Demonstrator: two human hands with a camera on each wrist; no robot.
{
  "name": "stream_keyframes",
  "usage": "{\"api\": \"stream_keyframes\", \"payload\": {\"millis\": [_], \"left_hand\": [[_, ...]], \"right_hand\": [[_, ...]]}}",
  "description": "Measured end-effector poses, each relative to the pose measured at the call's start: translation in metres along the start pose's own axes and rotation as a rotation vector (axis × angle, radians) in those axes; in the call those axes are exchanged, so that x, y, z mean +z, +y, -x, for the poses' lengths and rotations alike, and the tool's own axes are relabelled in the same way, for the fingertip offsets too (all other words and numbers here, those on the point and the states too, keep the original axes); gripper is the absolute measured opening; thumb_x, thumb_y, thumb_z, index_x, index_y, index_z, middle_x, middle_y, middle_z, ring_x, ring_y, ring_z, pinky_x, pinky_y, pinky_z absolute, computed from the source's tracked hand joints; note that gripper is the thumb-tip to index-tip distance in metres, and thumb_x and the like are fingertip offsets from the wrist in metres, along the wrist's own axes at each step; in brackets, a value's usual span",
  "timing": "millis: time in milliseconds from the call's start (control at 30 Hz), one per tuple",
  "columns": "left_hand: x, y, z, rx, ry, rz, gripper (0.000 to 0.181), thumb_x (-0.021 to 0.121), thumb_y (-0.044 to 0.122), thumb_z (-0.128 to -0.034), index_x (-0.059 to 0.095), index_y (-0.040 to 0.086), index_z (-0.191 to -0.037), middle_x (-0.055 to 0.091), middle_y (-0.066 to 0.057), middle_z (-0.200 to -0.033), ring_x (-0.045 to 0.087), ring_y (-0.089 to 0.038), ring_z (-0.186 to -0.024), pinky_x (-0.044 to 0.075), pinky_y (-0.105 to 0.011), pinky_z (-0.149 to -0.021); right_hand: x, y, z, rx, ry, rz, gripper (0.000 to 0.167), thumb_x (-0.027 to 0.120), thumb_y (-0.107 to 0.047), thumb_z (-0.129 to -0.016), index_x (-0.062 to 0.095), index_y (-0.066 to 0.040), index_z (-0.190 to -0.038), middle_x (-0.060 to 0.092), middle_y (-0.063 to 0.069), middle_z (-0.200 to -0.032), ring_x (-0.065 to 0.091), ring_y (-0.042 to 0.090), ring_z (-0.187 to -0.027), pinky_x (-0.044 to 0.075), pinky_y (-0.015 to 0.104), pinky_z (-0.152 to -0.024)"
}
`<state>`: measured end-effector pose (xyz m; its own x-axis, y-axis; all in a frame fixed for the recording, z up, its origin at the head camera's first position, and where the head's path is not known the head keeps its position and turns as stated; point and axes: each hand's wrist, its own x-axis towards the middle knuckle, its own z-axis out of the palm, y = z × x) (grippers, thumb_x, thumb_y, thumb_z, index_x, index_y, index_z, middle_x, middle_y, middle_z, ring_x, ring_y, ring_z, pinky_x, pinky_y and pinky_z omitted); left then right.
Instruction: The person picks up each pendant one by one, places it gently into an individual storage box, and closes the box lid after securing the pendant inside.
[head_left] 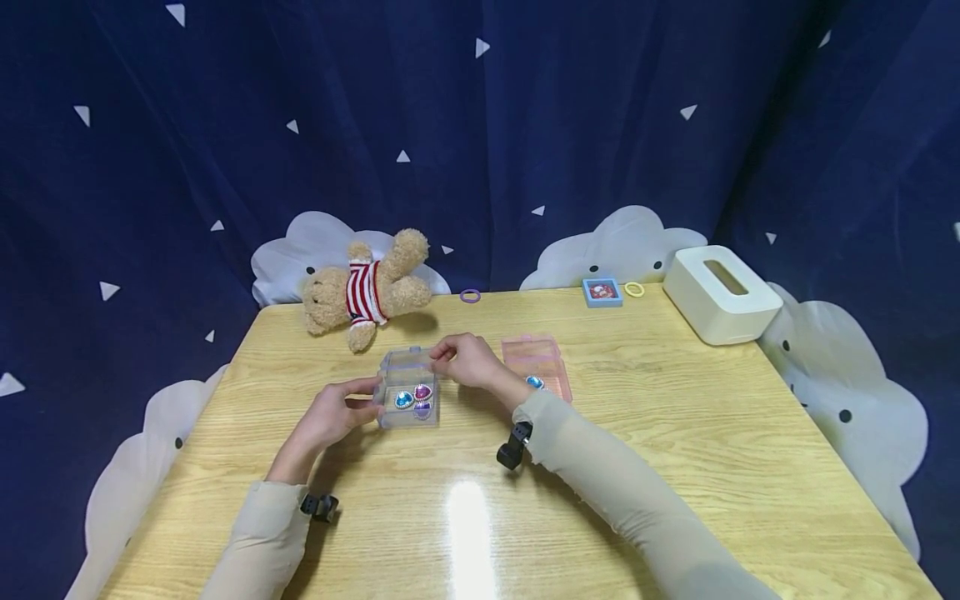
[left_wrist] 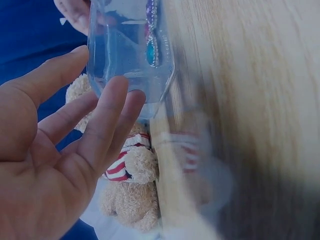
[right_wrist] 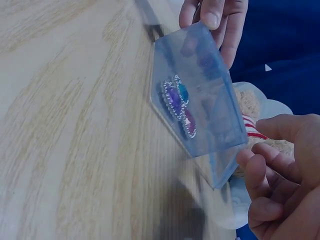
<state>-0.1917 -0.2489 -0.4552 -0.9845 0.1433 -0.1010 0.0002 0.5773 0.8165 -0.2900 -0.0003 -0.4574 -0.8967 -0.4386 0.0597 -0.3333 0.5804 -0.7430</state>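
A see-through bluish plastic box lies with its lid raised at the back. Inside rest heart-shaped gems with beaded rims: a blue gem, a pink gem and a purple gem. At the box's left side is my left hand, its thumb and outstretched fingers touching the wall. My right hand is at the right edge of the lid, loosely bent fingers close to the corner. Whether they pinch the plastic is not clear in the right wrist view.
Partly behind my right forearm lies an open pink box with a blue gem. Along the back are a teddy bear, a purple ring, a small blue-framed square, a yellow ring and a white tissue box.
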Motion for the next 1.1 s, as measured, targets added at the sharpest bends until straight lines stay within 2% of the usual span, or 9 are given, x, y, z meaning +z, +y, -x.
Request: {"api": "stream_keyframes", "payload": {"millis": [300, 400, 567, 700, 800, 900, 1100], "left_hand": [[0.0003, 0.0006, -0.0011, 0.009, -0.001, -0.008, 0.054, 0.072, 0.009, -0.0907, 0.053, -0.003, -0.14, 0.059, -0.028, -0.136, 0.067, -0.04, -0.113, 0.061, -0.035, -0.086], [0.0001, 0.0007, -0.0013, 0.008, -0.003, -0.007, 0.054, 0.071, 0.008, -0.0908, 0.053, -0.003, -0.14, 0.059, -0.028, -0.135, 0.067, -0.04, -0.113, 0.061, -0.035, -0.087], [-0.0004, -0.0003, -0.0015, 0.007, -0.003, -0.009, 0.054, 0.071, 0.009, -0.091, 0.053, -0.003, -0.14, 0.059, -0.028, -0.136, 0.067, -0.04, -0.114, 0.061, -0.034, -0.086], [-0.0004, -0.001, -0.0009, 0.011, -0.003, -0.005, 0.054, 0.071, 0.008, -0.0909, 0.053, -0.003, -0.14, 0.059, -0.028, -0.136, 0.066, -0.041, -0.114, 0.061, -0.034, -0.086], [-0.0002, -0.0012, -0.0008, 0.014, -0.005, -0.004, 0.053, 0.071, 0.008, -0.0909, 0.054, -0.004, -0.14, 0.058, -0.028, -0.137, 0.066, -0.041, -0.115, 0.061, -0.033, -0.085], [0.0002, -0.0011, -0.0006, 0.02, -0.005, -0.001, 0.054, 0.072, 0.008, -0.0907, 0.053, -0.004, -0.14, 0.058, -0.029, -0.137, 0.066, -0.042, -0.114, 0.062, -0.033, -0.085], [0.0, 0.0001, -0.0008, 0.023, -0.005, 0.005, 0.054, 0.072, 0.008, -0.091, 0.053, -0.005, -0.14, 0.056, -0.028, -0.139, 0.067, -0.041, -0.114, 0.061, -0.032, -0.084]], "right_hand": [[0.0025, 0.0035, -0.0024, 0.037, -0.018, 0.014, 0.015, 0.072, -0.025, -0.09, 0.075, -0.015, -0.101, 0.072, -0.001, -0.085, 0.06, 0.008, -0.07, 0.046, 0.02, -0.061], [0.0022, 0.0033, -0.0026, 0.047, -0.031, 0.006, 0.018, 0.071, -0.024, -0.091, 0.074, -0.013, -0.104, 0.073, 0.001, -0.087, 0.06, 0.008, -0.066, 0.047, 0.02, -0.059], [0.0033, 0.004, -0.0036, 0.05, -0.048, -0.032, 0.032, 0.071, -0.021, -0.091, 0.067, -0.009, -0.121, 0.074, 0.003, -0.09, 0.062, 0.008, -0.057, 0.05, 0.02, -0.054], [0.0046, 0.0051, -0.0036, 0.047, -0.06, -0.066, 0.047, 0.071, -0.02, -0.091, 0.058, -0.009, -0.135, 0.075, 0.002, -0.093, 0.064, 0.009, -0.056, 0.051, 0.022, -0.052], [0.0044, 0.0048, -0.0026, 0.05, -0.06, -0.1, 0.052, 0.072, -0.019, -0.091, 0.054, -0.01, -0.139, 0.074, 0.003, -0.096, 0.064, 0.01, -0.059, 0.052, 0.023, -0.051], [0.004, 0.0041, -0.002, 0.048, -0.041, -0.109, 0.052, 0.072, -0.018, -0.09, 0.053, -0.012, -0.138, 0.074, 0.004, -0.099, 0.065, 0.009, -0.061, 0.053, 0.023, -0.054], [0.0044, 0.0036, -0.0023, 0.05, 0.027, -0.092, 0.037, 0.066, -0.017, -0.091, 0.053, -0.018, -0.126, 0.075, 0.004, -0.101, 0.068, 0.013, -0.062, 0.052, 0.022, -0.064]]}}
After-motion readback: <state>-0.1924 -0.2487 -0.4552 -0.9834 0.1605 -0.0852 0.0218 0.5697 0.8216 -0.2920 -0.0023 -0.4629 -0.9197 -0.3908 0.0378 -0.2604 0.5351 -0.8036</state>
